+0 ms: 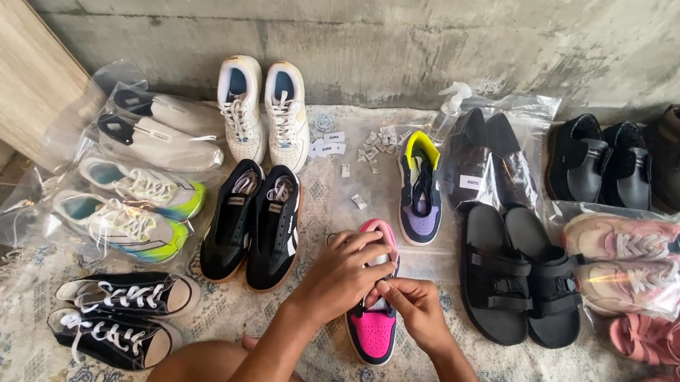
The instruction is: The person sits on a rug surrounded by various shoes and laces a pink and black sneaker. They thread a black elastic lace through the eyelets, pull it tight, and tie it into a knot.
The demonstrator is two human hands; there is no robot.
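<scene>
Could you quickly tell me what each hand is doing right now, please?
Left hand: closed around the collar of the pink and black sneaker.
Right hand: fingers pinched at the same sneaker's laces.

1. Pink sneaker (372,331): smooth, slightly glossy leather-like toe
2. Black slides (515,287): matt, rubbery
3. Rug (331,198): woven cloth, rough, fringed at left edge
4. Bags (99,164): clear glossy plastic
5. Wall (385,33): rough concrete

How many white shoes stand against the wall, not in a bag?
2. One white shoe stands at the wall, left of the other, side by side, above the black pair. The pale shoes in the bag to the left are not counted.
</scene>
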